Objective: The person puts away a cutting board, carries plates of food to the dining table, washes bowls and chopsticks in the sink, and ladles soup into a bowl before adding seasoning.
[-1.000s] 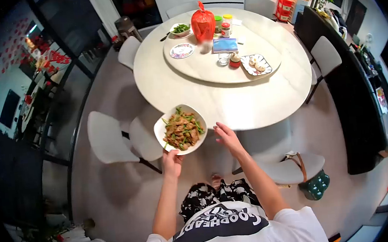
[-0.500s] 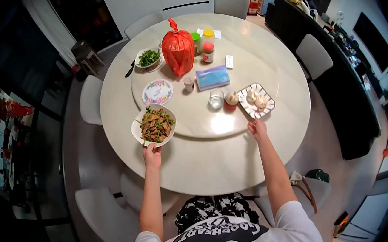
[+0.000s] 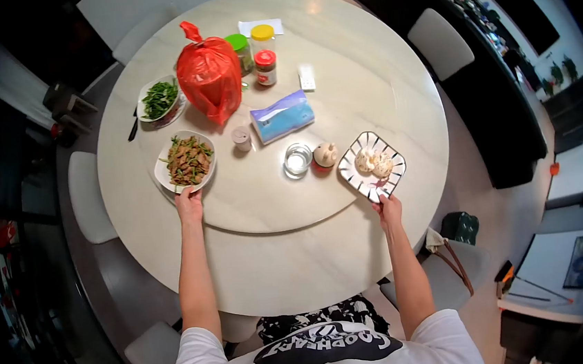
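My left hand (image 3: pixel 189 205) is closed on the near rim of a white bowl (image 3: pixel 161 171) of stir-fried meat with green stems. That bowl covers the spot of the flowered round mat, of which at most an edge shows. My right hand (image 3: pixel 387 209) pinches the near corner of a squarish white plate (image 3: pixel 354 181) with dark stripes round its rim. Pale bulbs like garlic (image 3: pixel 375 163) lie on that plate. Left of it stand a small red container topped by a pale bulb (image 3: pixel 325 155) and a glass of clear liquid (image 3: pixel 297 161).
On the round table (image 3: pixel 279 273) and its turntable stand a red plastic bag (image 3: pixel 209 78), a bowl of greens (image 3: pixel 160 100), a tissue pack (image 3: pixel 284 117), a small cup (image 3: pixel 241 138), a red-lidded jar (image 3: pixel 265 68), a yellow-lidded jar (image 3: pixel 263 37) and a green-lidded jar (image 3: pixel 241 51). Chairs surround it.
My left hand has moved the meat bowl forward, over the flowered mat. My right hand has taken hold of the striped plate's corner. The camera view has shifted and turned.
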A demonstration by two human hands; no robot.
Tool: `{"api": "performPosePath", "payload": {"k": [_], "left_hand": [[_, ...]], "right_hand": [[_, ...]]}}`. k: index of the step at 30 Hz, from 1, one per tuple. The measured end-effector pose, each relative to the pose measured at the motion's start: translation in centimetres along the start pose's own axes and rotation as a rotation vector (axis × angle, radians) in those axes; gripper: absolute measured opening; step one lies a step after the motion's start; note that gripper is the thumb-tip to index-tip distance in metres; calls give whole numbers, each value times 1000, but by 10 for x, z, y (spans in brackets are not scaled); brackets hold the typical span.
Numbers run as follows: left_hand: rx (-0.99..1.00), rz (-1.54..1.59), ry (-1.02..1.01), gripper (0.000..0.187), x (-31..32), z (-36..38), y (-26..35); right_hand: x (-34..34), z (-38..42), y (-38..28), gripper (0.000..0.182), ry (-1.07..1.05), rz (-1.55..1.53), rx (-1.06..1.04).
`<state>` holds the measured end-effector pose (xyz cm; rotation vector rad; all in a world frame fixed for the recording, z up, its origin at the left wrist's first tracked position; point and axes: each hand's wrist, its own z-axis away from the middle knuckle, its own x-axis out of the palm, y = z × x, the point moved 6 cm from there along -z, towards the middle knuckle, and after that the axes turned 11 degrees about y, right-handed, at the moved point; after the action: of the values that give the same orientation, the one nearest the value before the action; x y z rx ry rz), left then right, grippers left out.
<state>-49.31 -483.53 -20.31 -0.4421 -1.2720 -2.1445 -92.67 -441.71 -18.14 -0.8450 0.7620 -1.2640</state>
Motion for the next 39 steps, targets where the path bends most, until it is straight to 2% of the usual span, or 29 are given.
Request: {"api": "performPosePath", "payload": {"k": [6,9,10,13,15,18,24,27,39], "left_hand": [[-67,58,-100,45,-4,-23,-14],[28,5,-69,45,14,14,1],[61,-170,-118,46,2,14,0],[574,-1016,441,39,-52,37,0],[449,-892,259,40,-83,33,-22],[-133,-585,295,34,-72,67,-39],[-175,-534,130,28,-69,69,-41],[-167,-546,180,27,-72,69,-42],[-258,-658,109,35,-67,118,-62]], "right_hand": [[-27,92,7,17,-116,111,4],[-27,123,27,23,-225,186,46],[-19,136,31,23,-248,182,74],[8,159,58,20,-343,210,133],[29,167,79,22,-411,217,147],[70,181,92,20,-483,214,161],[132,199,99,17,-527,150,140],[156,195,107,18,-532,96,119],[169,200,92,24,-401,-22,77]]}}
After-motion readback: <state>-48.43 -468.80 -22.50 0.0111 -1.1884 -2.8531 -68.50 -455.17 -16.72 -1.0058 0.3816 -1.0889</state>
